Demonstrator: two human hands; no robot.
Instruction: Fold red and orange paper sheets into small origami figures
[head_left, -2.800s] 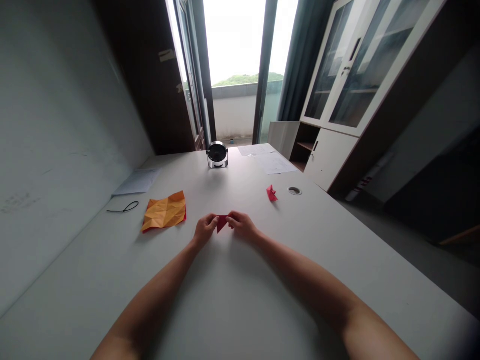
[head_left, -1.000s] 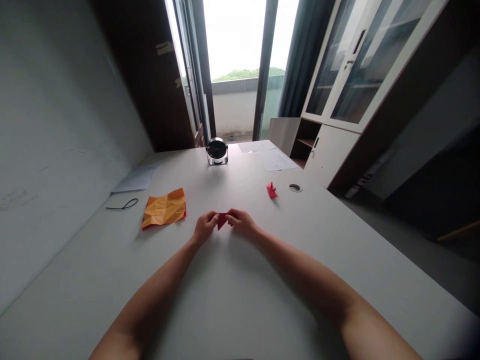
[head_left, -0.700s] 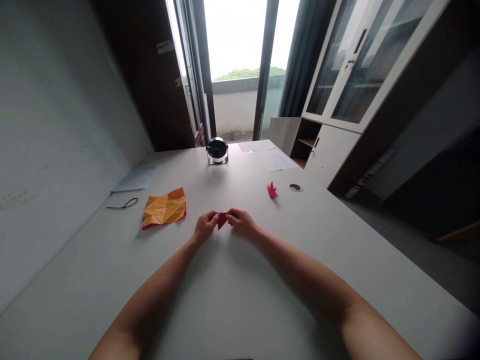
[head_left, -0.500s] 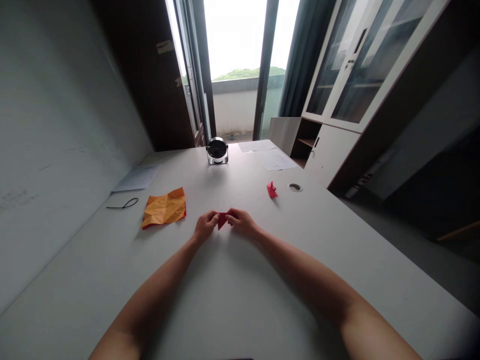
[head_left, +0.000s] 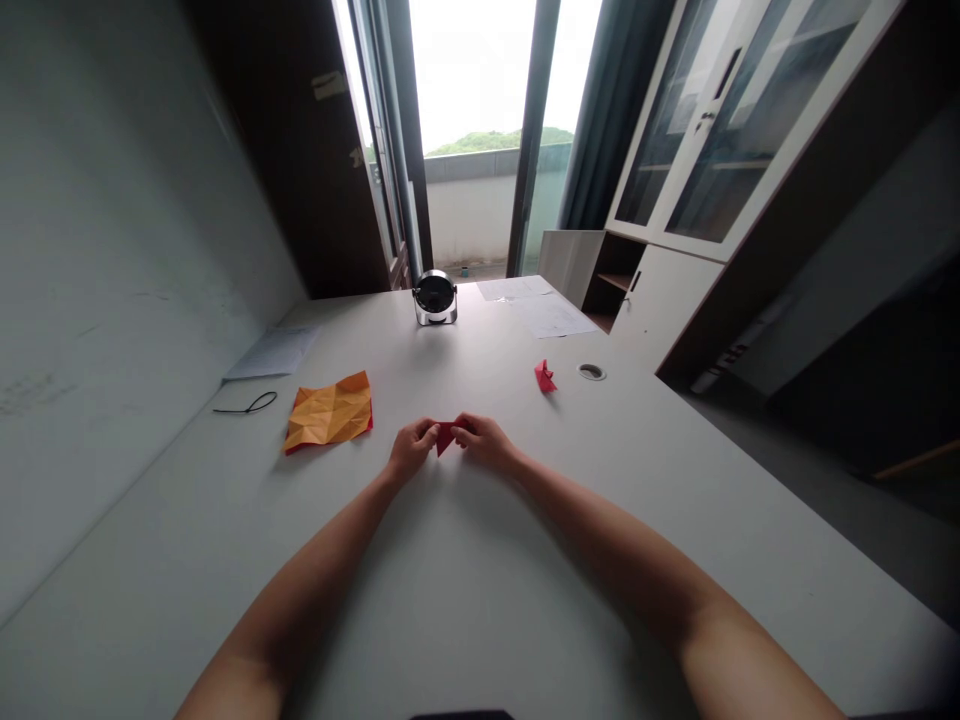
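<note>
A small piece of folded red paper (head_left: 445,438) is held between my two hands, one point of it hanging down toward me. My left hand (head_left: 412,445) pinches its left side between thumb and fingers. On the right side, my right hand (head_left: 484,440) grips it the same way. Fingers cover both ends of the paper, so its full shape is hidden. To the left lies a creased sheet of origami paper (head_left: 330,411), orange on top with red showing at its edges. A small folded red paper figure (head_left: 545,376) stands to the right, beyond my right hand.
The white table (head_left: 480,600) meets a wall at the left. Farther back stands a round black and silver device (head_left: 435,298) on a bracket. A black cable tie (head_left: 247,405), white papers (head_left: 555,315) and a round cable hole (head_left: 592,372) are also on the tabletop.
The whole view has shifted very slightly. Both hands keep the same hold on the red paper, and nothing else has visibly moved.
</note>
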